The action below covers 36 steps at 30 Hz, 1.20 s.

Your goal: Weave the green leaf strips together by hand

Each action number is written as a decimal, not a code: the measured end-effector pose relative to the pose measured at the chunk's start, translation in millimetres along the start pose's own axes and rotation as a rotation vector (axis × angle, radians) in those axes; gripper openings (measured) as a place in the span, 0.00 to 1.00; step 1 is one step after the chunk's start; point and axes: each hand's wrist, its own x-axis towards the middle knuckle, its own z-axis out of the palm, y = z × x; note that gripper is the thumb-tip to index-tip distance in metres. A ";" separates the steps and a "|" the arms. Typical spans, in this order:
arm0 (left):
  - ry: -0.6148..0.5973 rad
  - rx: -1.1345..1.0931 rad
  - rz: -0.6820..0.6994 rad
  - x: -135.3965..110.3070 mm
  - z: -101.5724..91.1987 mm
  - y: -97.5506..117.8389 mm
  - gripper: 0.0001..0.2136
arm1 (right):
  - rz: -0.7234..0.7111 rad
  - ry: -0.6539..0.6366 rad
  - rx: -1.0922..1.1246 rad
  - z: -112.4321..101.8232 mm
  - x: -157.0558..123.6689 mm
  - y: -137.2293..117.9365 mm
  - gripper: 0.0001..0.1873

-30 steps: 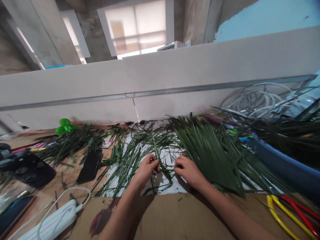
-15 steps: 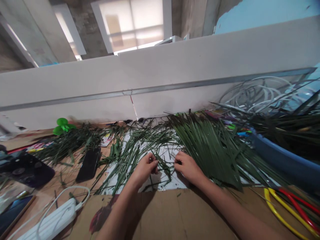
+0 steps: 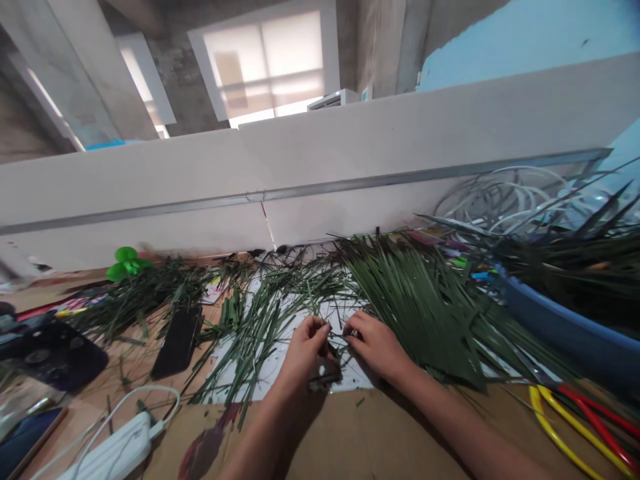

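Both hands are raised close together over a white sheet (image 3: 353, 373) strewn with cut leaf strips. My left hand (image 3: 309, 343) is closed in a pinch, thumb against the fingers, on a thin dark leaf strip (image 3: 339, 335). That strip spans the small gap to my right hand (image 3: 374, 341), whose fingertips are also pinched at its other end. Below my left palm hang dark, blurred leaf bits; their shape is unclear. Just right of my right hand lies a large pleated palm leaf (image 3: 415, 300). Loose green leaf strips (image 3: 250, 350) are scattered to the left.
Scissors (image 3: 575, 413) with yellow and red handles lie at lower right, beside a blue basin (image 3: 565, 317) full of leaves. A black phone (image 3: 176, 343), a white power strip (image 3: 113, 450) and a green propeller-shaped item (image 3: 127, 264) are at left. A white partition (image 3: 320, 157) stands behind.
My left hand has moved right and turned, coming closer to my right hand. A thin strip now shows between the fingertips. The view has tilted slightly up.
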 end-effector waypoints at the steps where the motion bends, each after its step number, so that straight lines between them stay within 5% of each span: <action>1: 0.031 0.054 0.013 1.3 1.2 -2.9 0.17 | -0.033 0.001 -0.047 -1.5 -0.6 -1.7 0.08; 6: 0.134 0.149 0.096 3.8 3.9 -9.5 0.11 | -0.114 0.016 -0.078 -6.9 -1.5 -6.5 0.12; 16: 0.163 0.132 0.090 5.1 3.9 -12.6 0.11 | -0.047 0.004 -0.070 -5.4 0.8 -5.5 0.09; 22: 0.140 0.081 0.036 9.3 5.1 -18.6 0.13 | 0.169 -0.058 0.153 9.6 -0.1 3.4 0.09; 36: 0.106 0.059 0.035 5.4 12.2 -17.0 0.08 | 0.267 0.004 0.756 24.6 1.1 2.7 0.14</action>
